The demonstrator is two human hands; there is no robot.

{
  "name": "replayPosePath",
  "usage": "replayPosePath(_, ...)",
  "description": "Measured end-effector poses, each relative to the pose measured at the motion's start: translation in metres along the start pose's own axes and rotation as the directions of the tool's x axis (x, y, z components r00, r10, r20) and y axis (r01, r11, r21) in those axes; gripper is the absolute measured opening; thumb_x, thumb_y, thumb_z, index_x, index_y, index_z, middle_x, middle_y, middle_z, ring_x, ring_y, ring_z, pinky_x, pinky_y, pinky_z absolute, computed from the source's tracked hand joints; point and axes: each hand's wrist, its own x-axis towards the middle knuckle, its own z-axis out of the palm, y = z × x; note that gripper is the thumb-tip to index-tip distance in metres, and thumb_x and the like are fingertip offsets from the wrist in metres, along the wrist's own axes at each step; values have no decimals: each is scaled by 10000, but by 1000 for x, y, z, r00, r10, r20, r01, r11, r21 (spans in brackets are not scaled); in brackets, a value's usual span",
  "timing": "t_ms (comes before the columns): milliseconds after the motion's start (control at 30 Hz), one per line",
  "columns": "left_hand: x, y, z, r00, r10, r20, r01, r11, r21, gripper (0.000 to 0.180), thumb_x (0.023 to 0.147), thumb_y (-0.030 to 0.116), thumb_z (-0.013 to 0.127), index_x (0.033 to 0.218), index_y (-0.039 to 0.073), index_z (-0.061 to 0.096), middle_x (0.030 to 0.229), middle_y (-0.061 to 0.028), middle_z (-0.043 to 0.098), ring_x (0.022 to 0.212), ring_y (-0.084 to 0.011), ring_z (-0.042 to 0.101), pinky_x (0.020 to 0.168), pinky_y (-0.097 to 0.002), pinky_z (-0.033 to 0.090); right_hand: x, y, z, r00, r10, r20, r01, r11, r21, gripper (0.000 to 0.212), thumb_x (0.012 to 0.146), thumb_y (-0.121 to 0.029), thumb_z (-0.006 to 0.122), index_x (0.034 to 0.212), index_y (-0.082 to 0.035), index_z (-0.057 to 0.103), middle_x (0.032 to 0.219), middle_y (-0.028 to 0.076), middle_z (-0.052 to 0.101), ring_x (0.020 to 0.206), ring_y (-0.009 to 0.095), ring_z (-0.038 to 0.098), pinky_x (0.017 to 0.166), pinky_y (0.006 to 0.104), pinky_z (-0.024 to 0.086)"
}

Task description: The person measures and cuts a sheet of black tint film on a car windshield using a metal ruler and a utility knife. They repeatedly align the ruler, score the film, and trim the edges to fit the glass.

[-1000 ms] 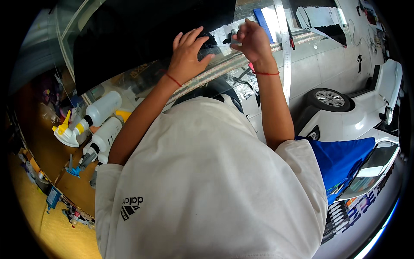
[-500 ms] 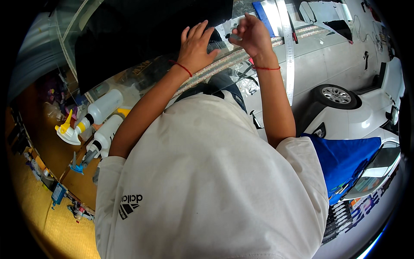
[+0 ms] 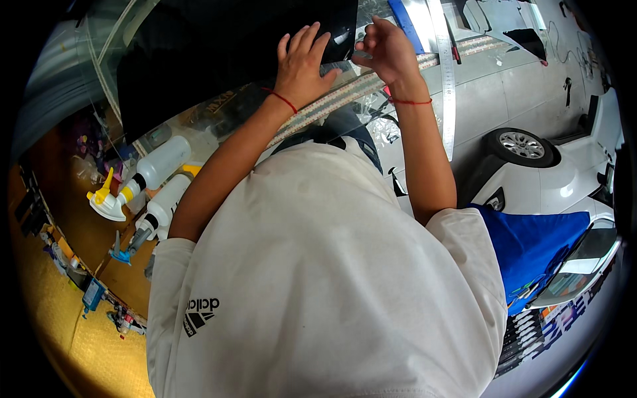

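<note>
A large sheet of black film (image 3: 219, 56) lies across the glass tabletop (image 3: 249, 106). My left hand (image 3: 304, 63) rests on it with the fingers spread, near its lower right corner. Just past the film's right edge is my right hand (image 3: 391, 56), its fingers curled and the thumb drawn toward them. Whatever its fingertips may hold is hidden. To the right of that hand lie a blue-edged flat tool (image 3: 406, 26) and a long steel ruler (image 3: 446, 79), which sticks out over the table's near edge.
Spray bottles (image 3: 162, 162) stand at lower left beside the table. Further right, a red-and-black pen-like tool (image 3: 455, 50) and film offcuts (image 3: 524, 41) lie on the table. A white car (image 3: 564, 179) and a blue cloth (image 3: 531, 245) are at the right.
The film's near right corner, earlier bent back by my right fingertips with paler surface showing, now lies flatter and reaches further right. My left hand stays spread in nearly the same place.
</note>
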Motion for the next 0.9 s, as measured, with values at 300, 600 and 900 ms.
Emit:
replayPosePath(300,6,-7,3,999,31,-19,-31,999,34,667,823,316,809,1408,86,585,1563,-124,470,1445,-291,426,1217,-525,227,9,3,-5,999,18,47,-23,993,116,305,1043,-324,529,807,-139,578,599,-10,507,722,235,616,984,664,404)
replayPosePath(600,14,-8,-3,968,24,-251,-81,973,-217,194,843,142,767,1020,64,756,1178,-84,721,1078,-285,679,994,-403,495,-28,-38,-28,994,-91,68,104,970,-219,283,1037,-300,552,931,-68,676,668,10,559,721,174,610,981,411,509)
replayPosePath(900,34,-13,-22,889,-450,-80,250,626,-739,236,924,125,748,1122,-2,750,953,-93,777,833,-94,687,773,-273,550,11,9,32,849,-372,374,527,550,-648,289,949,-290,715,1035,-16,743,866,104,743,768,179,677,738,327,529)
